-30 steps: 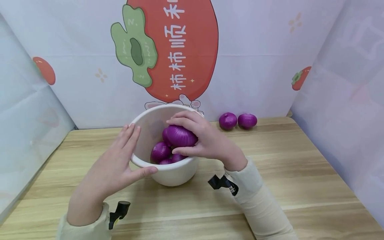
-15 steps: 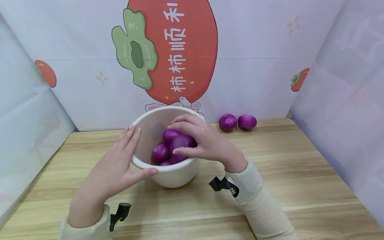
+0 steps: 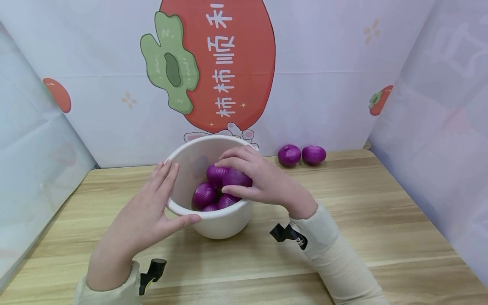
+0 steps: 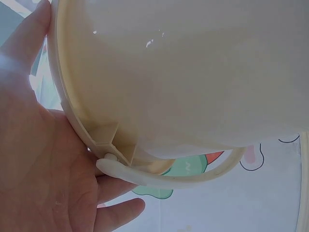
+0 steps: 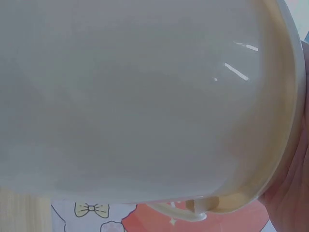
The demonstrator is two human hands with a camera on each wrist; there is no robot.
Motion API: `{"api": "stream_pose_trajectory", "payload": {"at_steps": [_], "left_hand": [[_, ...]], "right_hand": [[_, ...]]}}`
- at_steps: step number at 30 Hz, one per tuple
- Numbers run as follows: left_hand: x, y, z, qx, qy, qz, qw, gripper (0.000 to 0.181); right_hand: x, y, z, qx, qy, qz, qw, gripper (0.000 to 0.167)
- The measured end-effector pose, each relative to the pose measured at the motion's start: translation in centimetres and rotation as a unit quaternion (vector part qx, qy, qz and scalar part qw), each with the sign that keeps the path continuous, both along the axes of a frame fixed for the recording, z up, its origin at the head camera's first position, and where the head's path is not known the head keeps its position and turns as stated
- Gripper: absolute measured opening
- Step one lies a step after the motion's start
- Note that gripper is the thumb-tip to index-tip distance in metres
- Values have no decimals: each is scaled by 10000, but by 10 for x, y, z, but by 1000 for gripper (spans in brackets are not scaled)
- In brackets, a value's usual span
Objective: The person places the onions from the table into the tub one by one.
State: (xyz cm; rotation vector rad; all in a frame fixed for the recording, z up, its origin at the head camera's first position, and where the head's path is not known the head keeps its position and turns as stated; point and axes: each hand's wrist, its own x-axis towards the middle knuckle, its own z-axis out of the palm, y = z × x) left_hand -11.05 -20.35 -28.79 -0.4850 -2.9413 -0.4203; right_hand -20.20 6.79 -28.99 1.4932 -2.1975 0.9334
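A white bucket [image 3: 225, 226] stands on the table with several purple onions [image 3: 205, 195] inside. My left hand [image 3: 139, 216] rests against the bucket's left rim, its fingers straight and its thumb extended along the front rim. In the left wrist view, the palm [image 4: 43, 174] lies by the rim near the bucket's handle [image 4: 183, 181]. Over the right rim reaches my right hand [image 3: 263, 180], thumb and fingers spread apart. Below it an onion [image 3: 236, 178] shows lower in the bucket, partly covered by thumb and fingers. The right wrist view shows mainly the bucket's outer wall [image 5: 135, 96].
Two more purple onions, one [image 3: 289, 155] beside the other [image 3: 314, 155], sit at the back of the wooden table [image 3: 362, 203]. Behind them hangs a printed cloth [image 3: 324, 84]. Cloth walls flank both sides.
The onion held in my right hand a second ago has been let go and lies lower among the others. My right hand has shifted slightly right; the left hand keeps its place.
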Motion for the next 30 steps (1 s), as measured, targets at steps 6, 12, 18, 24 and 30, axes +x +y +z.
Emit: {"api": "stream_pose_trajectory", "payload": {"at_steps": [6, 12, 18, 24, 30], "left_hand": [[0, 0, 0, 21, -5, 20, 10000, 111], [0, 0, 0, 10, 71, 13, 10000, 112], [0, -1, 0, 21, 67, 24, 10000, 112], [0, 0, -1, 36, 103, 13, 9999, 112], [1, -1, -1, 40, 79, 16, 10000, 112]], "right_hand": [[-2, 8, 0, -116, 177, -119, 9997, 42], [-5, 23, 2, -45, 239, -440, 9987, 53], [-10, 36, 5, 398, 51, -772, 9962, 63], [-15, 47, 8, 870, 233, -1012, 9908, 71], [-23, 58, 12, 1226, 169, -1016, 9871, 92]]}}
